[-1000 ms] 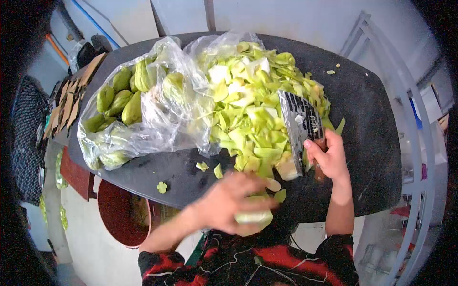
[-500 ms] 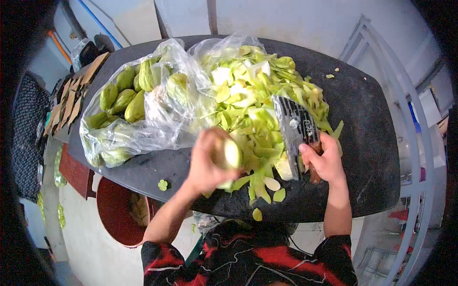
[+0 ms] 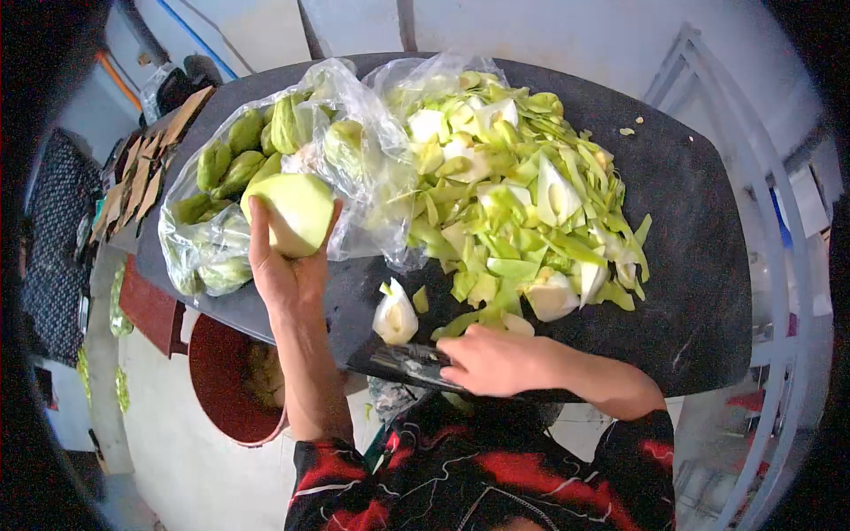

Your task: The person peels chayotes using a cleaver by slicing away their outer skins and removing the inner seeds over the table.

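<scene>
My left hand (image 3: 297,279) is raised, its fingers wrapped round a large pale green peeled chayote (image 3: 290,208), in front of the plastic bag. At the table's front edge my right hand (image 3: 496,358) is closed on the handle of a dark-bladed cleaver (image 3: 403,363). The blade lies low and points left, seen nearly edge-on. A cut white chayote piece (image 3: 395,317) rests just beyond the blade. Right of it spreads a heap of green peelings (image 3: 522,248) with white chunks among them. Unpeeled chayotes (image 3: 239,168) fill the clear plastic bag (image 3: 376,168) at left.
The dark table (image 3: 691,292) has a rounded edge in front of me. A red-brown bucket (image 3: 204,380) stands on the floor at lower left. To the right runs a grey metal railing (image 3: 788,257). Flattened cardboard (image 3: 142,177) lies at far left.
My left hand has moved left and up and now shows a large peeled chayote. The cleaver has swung from upright over the peelings down to the front edge. A white piece now lies on the table.
</scene>
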`<state>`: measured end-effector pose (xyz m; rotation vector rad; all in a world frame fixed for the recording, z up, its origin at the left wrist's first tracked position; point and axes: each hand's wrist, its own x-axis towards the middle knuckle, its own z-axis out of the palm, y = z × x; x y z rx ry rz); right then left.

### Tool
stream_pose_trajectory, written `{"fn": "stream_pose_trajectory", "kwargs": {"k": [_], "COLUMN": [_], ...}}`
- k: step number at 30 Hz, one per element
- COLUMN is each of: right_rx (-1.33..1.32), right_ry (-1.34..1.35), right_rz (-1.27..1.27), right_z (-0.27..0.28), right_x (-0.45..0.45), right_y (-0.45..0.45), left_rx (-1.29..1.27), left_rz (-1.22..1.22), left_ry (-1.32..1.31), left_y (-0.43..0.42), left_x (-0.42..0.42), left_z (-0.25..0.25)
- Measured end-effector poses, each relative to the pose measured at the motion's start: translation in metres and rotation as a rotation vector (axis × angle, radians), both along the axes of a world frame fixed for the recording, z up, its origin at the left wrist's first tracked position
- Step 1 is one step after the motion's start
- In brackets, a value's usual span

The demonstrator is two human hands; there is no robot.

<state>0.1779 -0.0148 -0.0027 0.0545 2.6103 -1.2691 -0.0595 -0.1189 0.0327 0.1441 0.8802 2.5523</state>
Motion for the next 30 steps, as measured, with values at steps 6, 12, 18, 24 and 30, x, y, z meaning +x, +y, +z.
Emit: {"fn": "stream_pose_trajectory", "kwargs": {"k": [6,12,18,24,30], "right_rx": [0.238,0.377,0.293,-0.399,-0.707], "right_ry": [-0.092,0.020,0.146,0.318,0.424], "right_rz": [-0.305,-0.350,-0.388,-0.689,-0.731], "right_z": [0.014,0.025,0.053,0.052,0.034], "right_x": [-0.004,-0.001,0.018,0.025,0.017], "right_y": [0.055,0.086,0.085,0.102,0.101], "left_rx": [0.202,0.423,0.534,0.397,0.382], "left_rz": [-0.124,-0.296,-0.233,-0.347,-0.528], "left_ry": [-0.120,-0.074,-0.277,-0.336,-0.286], "left_y": [-0.019,-0.016,0.020,0.082,0.126], "left_x": [0.002,-0.002,-0.003,0.017,0.031], "left_z": [0.005,-0.007,-0.005,0.020,0.004]}}
